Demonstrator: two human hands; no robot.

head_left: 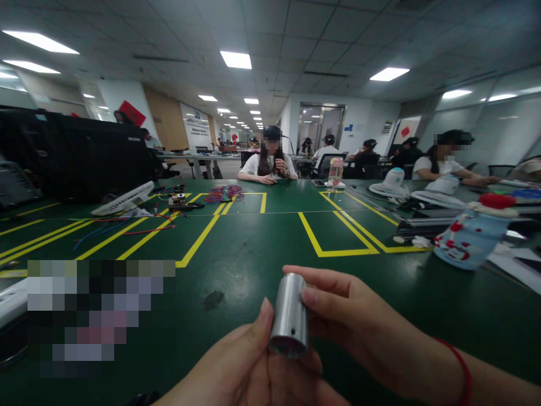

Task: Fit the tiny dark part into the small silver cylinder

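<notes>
While both hands pinch it low in the frame, left hand [249, 366] and right hand [355, 327] grip the tube [289, 321] over the table [253, 248].

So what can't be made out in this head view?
- Metal cylinder: its near open end is too dark to see inside; the left hand and right hand cover its sides.
- Left hand: wrist cut off by the bottom edge.
- Pixelated patch on the green table: whatever lies there is blurred out.
- Coloured wires: too small to tell apart.
</notes>
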